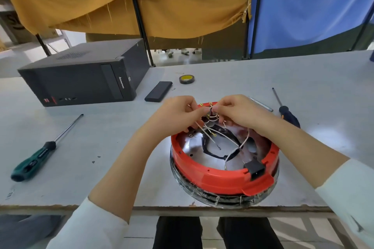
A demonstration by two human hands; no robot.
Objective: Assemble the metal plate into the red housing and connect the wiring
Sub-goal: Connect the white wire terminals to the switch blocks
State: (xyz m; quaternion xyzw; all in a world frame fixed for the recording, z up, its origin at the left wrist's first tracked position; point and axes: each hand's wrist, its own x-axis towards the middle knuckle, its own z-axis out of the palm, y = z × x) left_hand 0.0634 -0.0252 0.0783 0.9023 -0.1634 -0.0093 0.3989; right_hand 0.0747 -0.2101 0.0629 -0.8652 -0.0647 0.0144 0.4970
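The round red housing (218, 180) sits near the table's front edge, right of centre. A shiny metal plate (192, 147) lies inside it, crossed by white wires (228, 139) and a black wire loop. A black plug socket (255, 170) sits in the housing's near right wall. Over the housing's far rim, my left hand (178, 111) and my right hand (236, 110) meet, both pinching a bundle of white wires with gold terminals. The fingertips hide exactly where the wire ends join.
A black computer case (81, 75) lies at the back left. A green-handled screwdriver (38, 153) lies at the left. A black flat block (158, 91) and a tape roll (186, 79) lie behind the hands. A dark-handled screwdriver (287, 113) and a silver pen (262, 104) lie at the right.
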